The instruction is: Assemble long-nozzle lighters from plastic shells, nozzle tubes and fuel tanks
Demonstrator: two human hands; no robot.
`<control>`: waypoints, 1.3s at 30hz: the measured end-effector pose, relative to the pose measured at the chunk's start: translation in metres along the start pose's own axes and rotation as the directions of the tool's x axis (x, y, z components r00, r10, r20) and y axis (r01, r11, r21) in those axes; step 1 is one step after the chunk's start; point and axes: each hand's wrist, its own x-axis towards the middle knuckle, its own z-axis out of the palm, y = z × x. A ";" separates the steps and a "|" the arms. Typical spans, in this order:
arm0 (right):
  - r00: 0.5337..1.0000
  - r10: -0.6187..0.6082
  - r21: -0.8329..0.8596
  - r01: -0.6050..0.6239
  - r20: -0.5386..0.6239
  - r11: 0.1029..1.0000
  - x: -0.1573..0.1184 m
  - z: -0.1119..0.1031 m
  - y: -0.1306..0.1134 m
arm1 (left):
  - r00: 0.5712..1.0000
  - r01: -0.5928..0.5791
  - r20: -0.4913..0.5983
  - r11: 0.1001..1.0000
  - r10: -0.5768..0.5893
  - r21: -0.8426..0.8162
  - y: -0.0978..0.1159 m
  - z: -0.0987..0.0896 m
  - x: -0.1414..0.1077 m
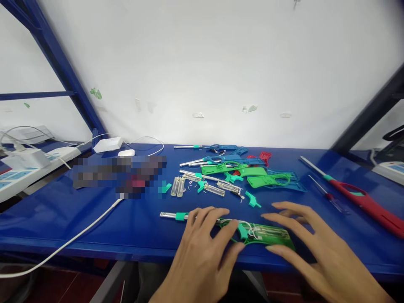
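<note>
Evidently works at a blue table (126, 235). Bends the left hand (205, 248) over a green gas lighter (269, 234), laid lengthwise just inside the surface's front edge; impossible to say whether grasping or merely covering. Has the right hand (325, 252) by the handle end of the same lighter, spread wide and clasping nothing. Near the right edge, has a red gas lighter (374, 204) on a slant and, toward the back edge, a jumble of blue handle shells (233, 158) and green handle shells (268, 181). Just left of the red gas lighter, has a screwdriver (336, 203). Between jumble and front edge, has clear fuel tanks (180, 186), loose teal triggers (252, 198) and, smallest, scattered metal pins (190, 186).
</note>
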 end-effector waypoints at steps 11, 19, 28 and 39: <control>0.999 -0.032 -0.100 0.029 -0.024 0.995 0.048 -0.017 0.033 | 0.988 0.108 -0.136 0.948 -0.069 0.299 -0.047 -0.062 0.047; 0.937 -0.193 -0.278 0.276 0.292 0.920 0.109 -0.009 0.046 | 0.993 0.067 -0.119 0.923 -0.023 0.379 -0.055 -0.093 0.063; 0.958 -0.162 -0.345 0.239 0.238 0.908 0.116 -0.009 0.029 | 0.998 0.063 -0.010 0.960 -0.063 0.272 -0.055 -0.080 0.052; 0.653 0.457 0.575 -0.041 -0.603 0.817 0.064 -0.060 -0.053 | 0.981 -0.146 0.146 0.984 0.130 0.098 -0.035 -0.066 0.053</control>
